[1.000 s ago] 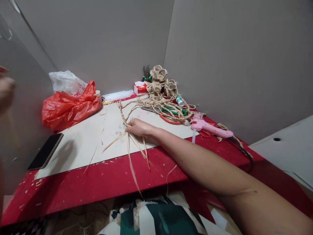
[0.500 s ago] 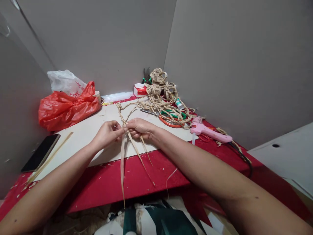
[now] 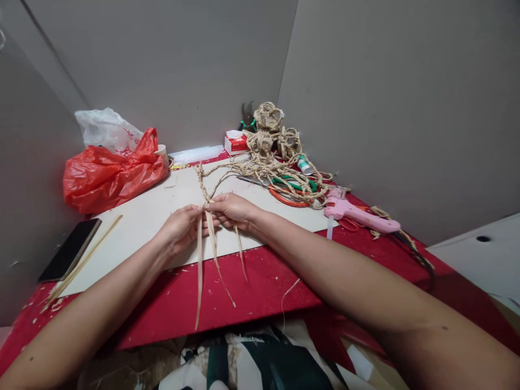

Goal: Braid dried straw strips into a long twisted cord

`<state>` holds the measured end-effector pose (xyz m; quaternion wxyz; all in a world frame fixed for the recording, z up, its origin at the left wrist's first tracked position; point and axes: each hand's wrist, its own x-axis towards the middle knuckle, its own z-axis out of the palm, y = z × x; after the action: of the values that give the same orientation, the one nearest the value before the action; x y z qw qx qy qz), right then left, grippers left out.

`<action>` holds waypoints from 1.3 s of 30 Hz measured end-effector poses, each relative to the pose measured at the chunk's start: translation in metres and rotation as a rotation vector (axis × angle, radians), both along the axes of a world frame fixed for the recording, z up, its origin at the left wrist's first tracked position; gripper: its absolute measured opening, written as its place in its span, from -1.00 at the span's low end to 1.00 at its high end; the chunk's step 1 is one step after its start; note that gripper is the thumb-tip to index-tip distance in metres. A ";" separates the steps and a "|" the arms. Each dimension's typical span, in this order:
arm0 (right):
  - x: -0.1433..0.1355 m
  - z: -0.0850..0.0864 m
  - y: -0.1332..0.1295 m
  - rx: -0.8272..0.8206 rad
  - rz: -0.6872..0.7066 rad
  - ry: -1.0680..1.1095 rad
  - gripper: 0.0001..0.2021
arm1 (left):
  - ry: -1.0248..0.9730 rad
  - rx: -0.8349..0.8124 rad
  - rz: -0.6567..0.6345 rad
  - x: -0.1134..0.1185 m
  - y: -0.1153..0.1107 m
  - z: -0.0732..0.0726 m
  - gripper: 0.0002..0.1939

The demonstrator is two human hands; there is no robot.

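Observation:
A braided straw cord (image 3: 205, 189) runs over the white board and ends between my hands. My left hand (image 3: 181, 225) pinches the cord's lower end, where a long pale straw strip (image 3: 199, 271) hangs down. Touching it from the right, my right hand (image 3: 232, 210) pinches the cord at the same spot, fingers curled. Two more strips hang there, one from the middle (image 3: 213, 246) and one under the right palm (image 3: 240, 252). Their tips dangle over the red cloth.
White board (image 3: 142, 216) on red cloth (image 3: 170, 309). Left: red plastic bag (image 3: 116, 176), phone (image 3: 70, 249), loose straw (image 3: 87, 260). Back right: heap of braided cord (image 3: 264, 143), tissue pack (image 3: 236, 142), pliers (image 3: 247, 116), orange-handled scissors (image 3: 290, 197). Right: pink glue gun (image 3: 361, 214).
My left hand has shifted slightly left and turned, its fingers now lying under the strips. The long strip's tip has swung left and the middle strip hangs steeper. The view has shifted a little.

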<state>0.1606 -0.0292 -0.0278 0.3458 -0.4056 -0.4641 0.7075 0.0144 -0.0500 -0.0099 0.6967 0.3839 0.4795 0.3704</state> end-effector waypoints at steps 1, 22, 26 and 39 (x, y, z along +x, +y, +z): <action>-0.001 0.000 -0.001 0.017 -0.006 -0.023 -0.76 | -0.013 -0.008 0.008 0.002 -0.002 -0.001 -0.91; 0.010 0.003 0.008 0.032 0.175 -0.170 -0.75 | 0.392 0.295 -0.205 -0.021 0.013 -0.005 -0.88; 0.009 0.003 0.008 0.017 0.200 -0.167 -0.74 | 0.667 0.589 -0.127 -0.022 0.014 -0.008 -0.90; 0.005 0.001 0.007 0.050 0.191 -0.199 -0.77 | 0.801 0.818 -0.063 -0.023 0.020 -0.016 -0.90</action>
<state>0.1656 -0.0221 -0.0267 0.2391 -0.4189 -0.5503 0.6815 -0.0085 -0.0297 -0.0258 0.2660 0.7468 0.5122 0.3305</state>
